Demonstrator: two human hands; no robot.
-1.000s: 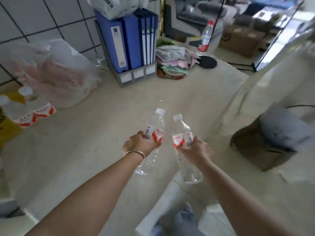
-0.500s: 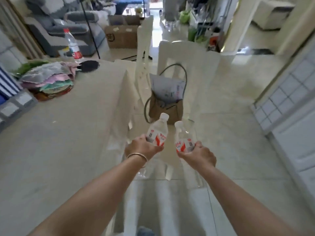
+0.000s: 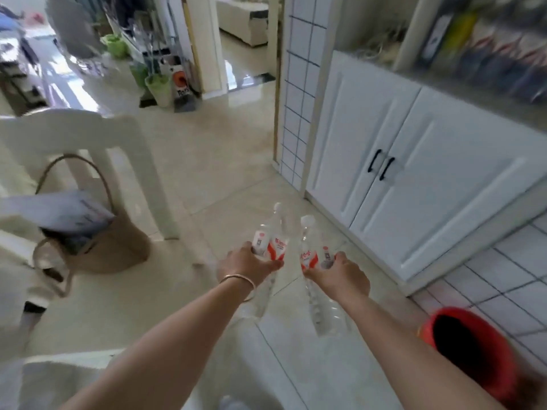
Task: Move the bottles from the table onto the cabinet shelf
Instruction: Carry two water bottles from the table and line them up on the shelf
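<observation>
**Two water bottles carried toward the cabinet**

Nearest, the left hand, with a thin bangle at the wrist, has its fingers wrapped around the left bottle at the label band. Just to its right, the right hand grips the right bottle the same way. Both bottles are held in the air above the tiled floor, caps tilted away from the person, close together but apart.

They look like clear thin-walled plastic, apparently filled with water, so I judge them moderately heavy for their size, slightly squeezable and smooth. The label band is the sensible hold: the wrap gives some friction and the body is stiffer there than lower down. A hard squeeze could dent them; a drop would probably not break them.

Each label is red and white with printed characters, too blurred to read, so no brand can be given.

Low on the right sits a red bucket. On the left, a woven bag rests by a white chair. Farther right stands the white cabinet with closed doors and black handles; its shelf above is blurred, its packages unreadable.
</observation>
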